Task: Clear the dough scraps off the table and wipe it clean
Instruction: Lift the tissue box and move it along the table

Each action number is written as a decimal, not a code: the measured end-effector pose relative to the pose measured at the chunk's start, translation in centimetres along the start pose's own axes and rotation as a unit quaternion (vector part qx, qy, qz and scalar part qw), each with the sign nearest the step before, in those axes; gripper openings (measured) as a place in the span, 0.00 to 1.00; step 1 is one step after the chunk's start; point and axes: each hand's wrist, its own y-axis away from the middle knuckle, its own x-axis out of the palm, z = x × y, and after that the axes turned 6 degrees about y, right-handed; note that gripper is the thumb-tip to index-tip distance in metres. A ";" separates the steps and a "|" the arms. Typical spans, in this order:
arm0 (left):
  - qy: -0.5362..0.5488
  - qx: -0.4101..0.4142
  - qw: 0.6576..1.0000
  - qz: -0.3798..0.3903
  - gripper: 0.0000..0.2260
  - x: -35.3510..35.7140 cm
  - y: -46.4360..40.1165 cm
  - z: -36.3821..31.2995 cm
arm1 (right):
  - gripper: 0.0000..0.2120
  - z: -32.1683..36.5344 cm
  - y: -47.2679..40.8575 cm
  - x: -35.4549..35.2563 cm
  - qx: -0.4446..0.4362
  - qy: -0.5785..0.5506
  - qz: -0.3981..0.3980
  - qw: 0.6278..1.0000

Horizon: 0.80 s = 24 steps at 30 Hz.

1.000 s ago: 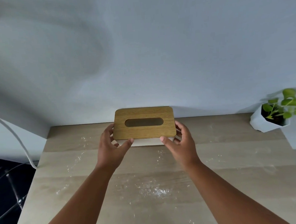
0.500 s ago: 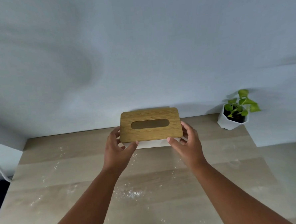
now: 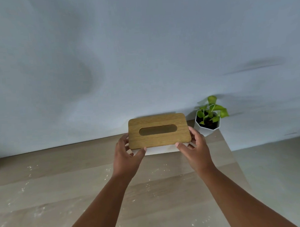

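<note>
A white tissue box (image 3: 158, 130) with a wooden lid and an oval slot is at the back of the light wooden table (image 3: 62, 189), close to the wall. My left hand (image 3: 126, 155) grips its left end, thumb on the front face. My right hand (image 3: 196, 150) grips its right end the same way. No tissue shows in the slot. White flour specks and small dough crumbs (image 3: 37, 213) lie scattered over the table top, mostly on the left and in the middle.
A small green plant in a white faceted pot (image 3: 208, 125) stands just right of the box at the table's back right corner. The table's right edge (image 3: 236, 160) runs down beside my right arm. A pale wall rises behind.
Both hands have carried the tissue box to the right along the back of the table, nearer the plant pot. My view has turned to the right with it.
</note>
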 end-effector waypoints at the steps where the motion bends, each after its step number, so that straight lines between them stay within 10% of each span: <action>1: 0.001 -0.002 1.000 -0.001 0.33 0.5 -0.1 0.1 | 0.34 -0.1 -0.3 -0.3 0.002 -0.001 0.000 1.000; 24: -0.014 0.002 1.000 -0.001 0.33 4.7 -0.3 0.8 | 0.36 -2.4 -2.8 -2.3 0.018 -0.024 0.007 1.000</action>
